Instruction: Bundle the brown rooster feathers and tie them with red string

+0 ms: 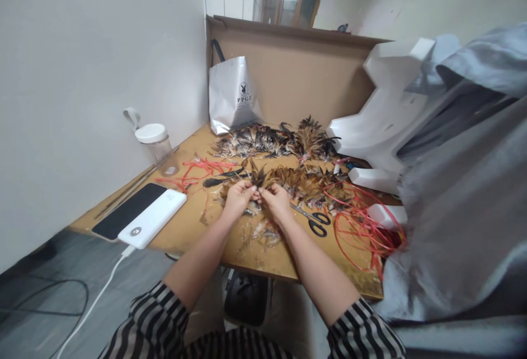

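Note:
My left hand (239, 198) and my right hand (275, 200) meet over the near middle of the table, fingertips pinched together. Between them stands a small bunch of brown feathers (258, 175), its tips pointing away from me. Both hands grip its lower end; the quill ends are hidden by my fingers. Just beyond my right hand lies a row of brown feathers (313, 183). Black-handled scissors (315, 220) rest on the table right of my right wrist. Loose fluffy feathers (265, 233) lie below my hands. A darker pile of feathers (263, 140) spreads farther back.
Red plastic string (362, 233) tangles at the right, with more red strips (201, 168) at the left. A phone (127, 211), a white power bank (152, 219) and a lidded clear cup (158, 147) sit left. Behind stand a silver bag (230, 95) and white foam (379, 112).

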Motion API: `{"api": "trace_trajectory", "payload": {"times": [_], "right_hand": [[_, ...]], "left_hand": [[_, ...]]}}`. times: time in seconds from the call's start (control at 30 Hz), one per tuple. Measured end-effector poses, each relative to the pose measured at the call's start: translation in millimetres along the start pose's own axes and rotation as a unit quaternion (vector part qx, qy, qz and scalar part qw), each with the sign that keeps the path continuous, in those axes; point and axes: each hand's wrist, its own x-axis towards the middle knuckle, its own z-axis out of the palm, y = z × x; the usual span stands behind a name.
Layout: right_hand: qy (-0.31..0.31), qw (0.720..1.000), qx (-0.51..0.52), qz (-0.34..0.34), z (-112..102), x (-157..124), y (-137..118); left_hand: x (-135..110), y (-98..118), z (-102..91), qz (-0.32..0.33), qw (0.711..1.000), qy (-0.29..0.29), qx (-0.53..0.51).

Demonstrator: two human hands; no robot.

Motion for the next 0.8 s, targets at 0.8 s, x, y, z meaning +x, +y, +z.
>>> {"api": "trace_trajectory", "payload": {"times": [0.8], "right_hand": [[-0.06,0.993,0.094,0.047,-7,0,-9]], "left_hand": [[-4,6,-1.0,-0.077,0.995,-0.063,-0.013]]}}
